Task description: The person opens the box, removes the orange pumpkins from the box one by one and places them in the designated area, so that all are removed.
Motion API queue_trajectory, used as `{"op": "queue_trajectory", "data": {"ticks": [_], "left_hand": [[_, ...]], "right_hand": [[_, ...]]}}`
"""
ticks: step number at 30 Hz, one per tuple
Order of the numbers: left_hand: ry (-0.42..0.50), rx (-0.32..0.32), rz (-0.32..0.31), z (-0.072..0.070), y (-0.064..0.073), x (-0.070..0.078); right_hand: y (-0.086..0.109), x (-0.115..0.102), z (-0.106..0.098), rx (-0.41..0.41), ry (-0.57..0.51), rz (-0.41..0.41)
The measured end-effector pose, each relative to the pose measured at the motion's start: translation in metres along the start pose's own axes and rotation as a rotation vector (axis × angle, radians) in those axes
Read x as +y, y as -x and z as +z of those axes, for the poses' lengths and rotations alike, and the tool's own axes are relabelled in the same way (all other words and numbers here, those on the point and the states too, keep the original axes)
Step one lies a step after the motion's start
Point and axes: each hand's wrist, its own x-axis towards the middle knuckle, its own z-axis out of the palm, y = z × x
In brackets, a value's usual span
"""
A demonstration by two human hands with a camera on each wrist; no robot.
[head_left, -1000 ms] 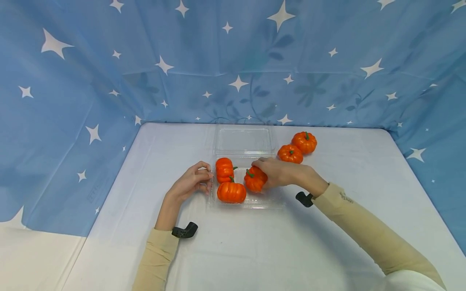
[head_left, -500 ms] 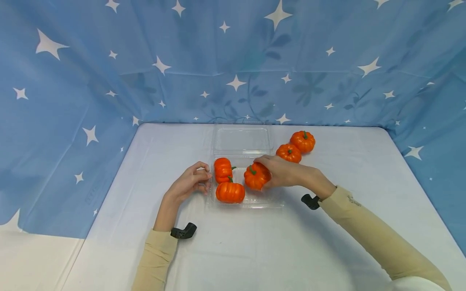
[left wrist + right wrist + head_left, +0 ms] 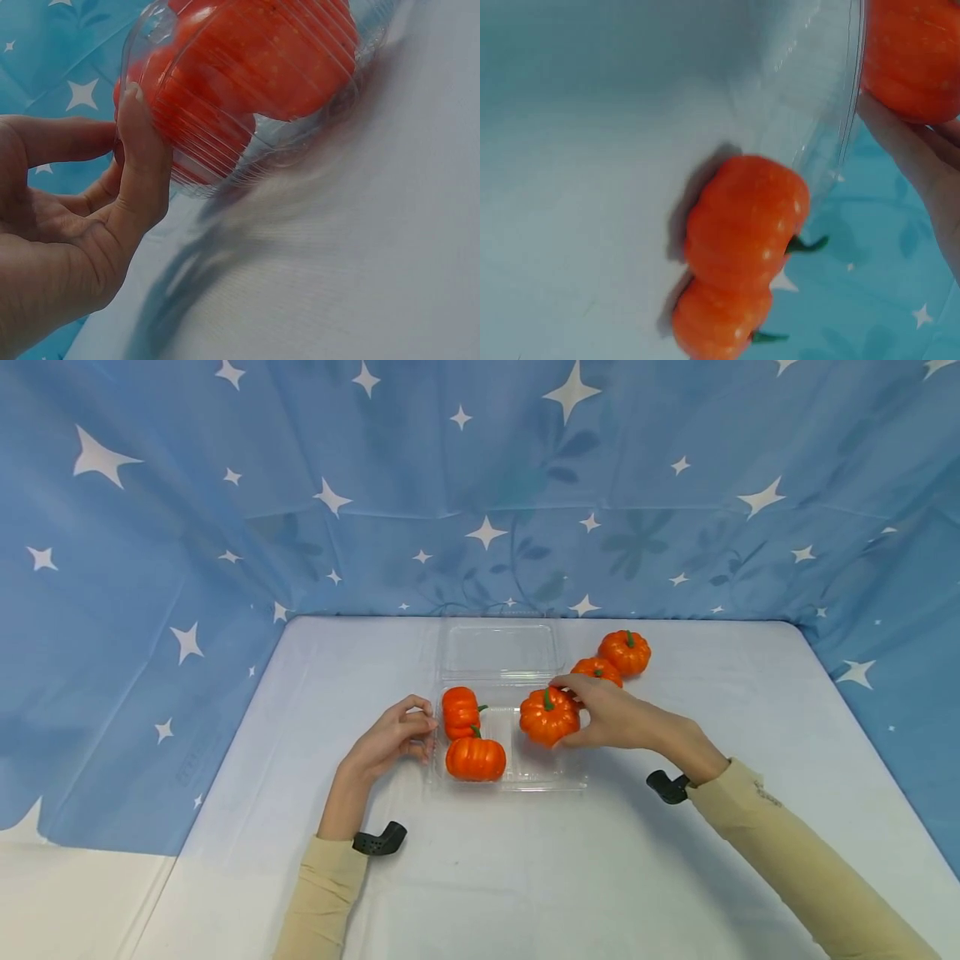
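Note:
A clear plastic clamshell box [image 3: 543, 786] lies opened out on the table, its lid [image 3: 501, 648] folded back behind it. My left hand [image 3: 393, 732] pinches the box's left rim between thumb and fingers, as the left wrist view shows closely. Two small orange pumpkins sit inside on the left: one pumpkin [image 3: 460, 712] behind, the other pumpkin [image 3: 476, 759] in front, both tipped on their sides. Over the right part of the box, my right hand [image 3: 611, 714] grips a third pumpkin [image 3: 549, 717] from its right side, green stem upward.
Two more pumpkins rest on the white table [image 3: 720, 710], touching or nearly so: one pumpkin [image 3: 625, 653] at the back, a nearer pumpkin [image 3: 597, 670] just behind my right hand. A blue star-patterned curtain [image 3: 487, 485] hangs behind the table.
My right hand has moved rightward with its pumpkin, away from the two in the box. The pumpkin's stem now points up more. My left hand stays at the rim.

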Motion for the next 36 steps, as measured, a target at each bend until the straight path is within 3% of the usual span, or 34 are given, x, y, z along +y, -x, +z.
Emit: {"op": "queue_trajectory", "data": {"ticks": [11, 24, 36], "left_hand": [[-0.021, 0.006, -0.002, -0.002, 0.001, -0.001], [-0.004, -0.005, -0.002, -0.001, -0.001, 0.0], [-0.011, -0.008, 0.002, 0.001, 0.0, 0.001]], "right_hand": [[0.02, 0.015, -0.014, 0.119, -0.045, -0.015], [0.052, 0.038, -0.03, 0.164, -0.037, 0.07], [0.07, 0.062, -0.04, 0.162, -0.005, 0.206]]}}
